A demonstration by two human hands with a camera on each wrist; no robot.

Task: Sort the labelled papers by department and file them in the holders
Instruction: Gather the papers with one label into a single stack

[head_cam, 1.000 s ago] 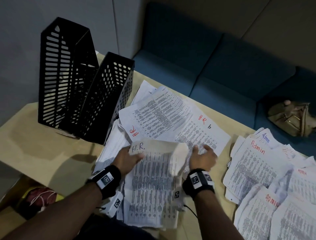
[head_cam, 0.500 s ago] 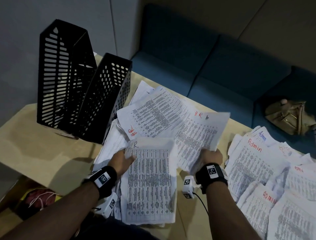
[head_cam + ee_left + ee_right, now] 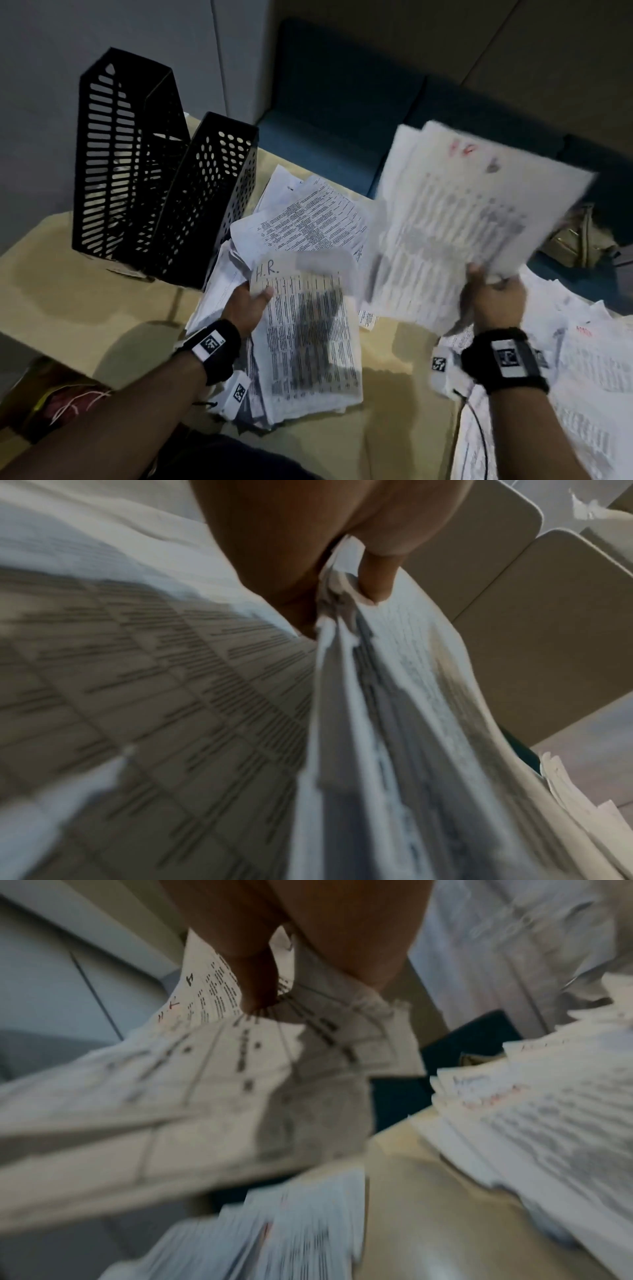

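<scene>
My left hand (image 3: pixel 251 303) grips a thick stack of printed sheets (image 3: pixel 308 342) topped by one marked "H.R."; the left wrist view shows thumb and fingers (image 3: pixel 375 588) pinching its edge (image 3: pixel 342 669). My right hand (image 3: pixel 489 291) holds a few blurred sheets with red lettering (image 3: pixel 462 222) up above the table; the right wrist view shows its thumb (image 3: pixel 255 988) pressed on them (image 3: pixel 205 1083). More HR papers (image 3: pixel 308 219) lie fanned beside two black perforated holders (image 3: pixel 147 192). An Admin pile (image 3: pixel 589 359) lies at the right.
The tan table (image 3: pixel 68 308) has bare surface at the left and front. A blue sofa (image 3: pixel 342 102) runs behind it, with a beige bag (image 3: pixel 579 236) on the seat. A box with red items (image 3: pixel 65 401) sits below the table's left edge.
My right hand has lifted its HR sheets up and to the right, off the pile. The left hand has kept its grip on the "H.R." stack.
</scene>
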